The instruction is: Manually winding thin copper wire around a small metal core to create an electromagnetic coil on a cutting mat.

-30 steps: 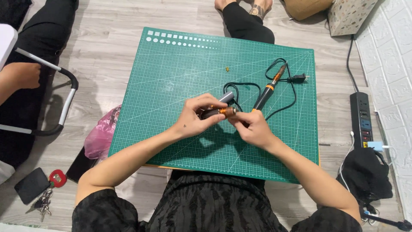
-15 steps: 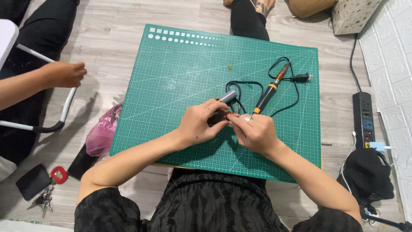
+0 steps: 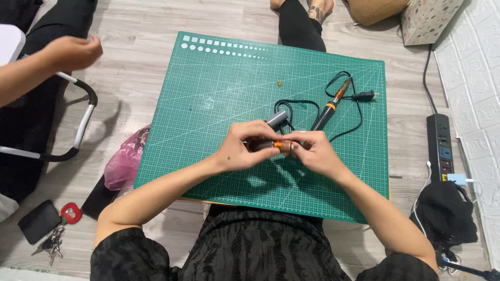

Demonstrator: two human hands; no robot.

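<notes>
There is one view only, from a camera on the person's head, looking steeply down and slightly forward over the lap. It is near enough that both forearms enter from the bottom edge and the left hand (image 3: 242, 148) and right hand (image 3: 312, 151) meet just right of the frame's centre. The green mat (image 3: 219, 88) fills the middle, tilted a little, its far edge toward the top. Wooden floor (image 3: 140, 31) borders it at left and top; a white wall (image 3: 479, 62) runs down the right edge. Another person's hand (image 3: 73, 52) shows at upper left.
</notes>
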